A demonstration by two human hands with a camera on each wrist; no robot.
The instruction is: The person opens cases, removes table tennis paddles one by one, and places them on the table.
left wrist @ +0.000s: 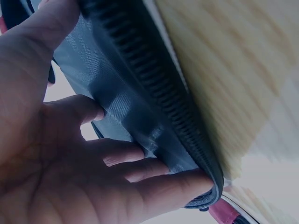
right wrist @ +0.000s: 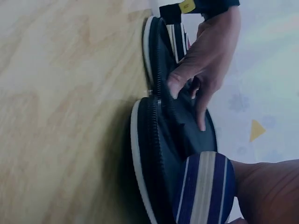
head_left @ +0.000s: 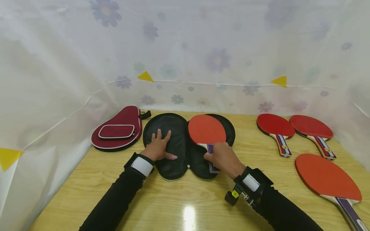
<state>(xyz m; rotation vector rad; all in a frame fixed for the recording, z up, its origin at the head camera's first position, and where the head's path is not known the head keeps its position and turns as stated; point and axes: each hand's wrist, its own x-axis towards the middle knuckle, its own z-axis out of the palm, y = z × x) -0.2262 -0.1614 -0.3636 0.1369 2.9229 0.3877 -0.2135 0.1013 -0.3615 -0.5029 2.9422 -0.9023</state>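
Note:
A black zippered paddle case [head_left: 173, 170] lies unfolded on the table, its two halves side by side with the dark lining up. My left hand [head_left: 158, 147] rests on the left half with fingers spread; in the left wrist view the fingertips touch the lining [left wrist: 117, 98] beside the zipper. My right hand [head_left: 224, 157] grips the handle of a table tennis paddle [head_left: 206, 129] with a red face, over the case's right half. In the right wrist view the striped handle end [right wrist: 205, 186] shows close to the case's zipper edge. Whether the blade touches the lining I cannot tell.
To the left lies a closed maroon paddle case [head_left: 117, 128] with white piping and a black strap. Three more red paddles lie on the right: one [head_left: 274, 125] at the back, another [head_left: 310, 126] beside it, a third [head_left: 326, 176] nearer. A flowered curtain [head_left: 185, 57] hangs behind the wooden table [head_left: 173, 205].

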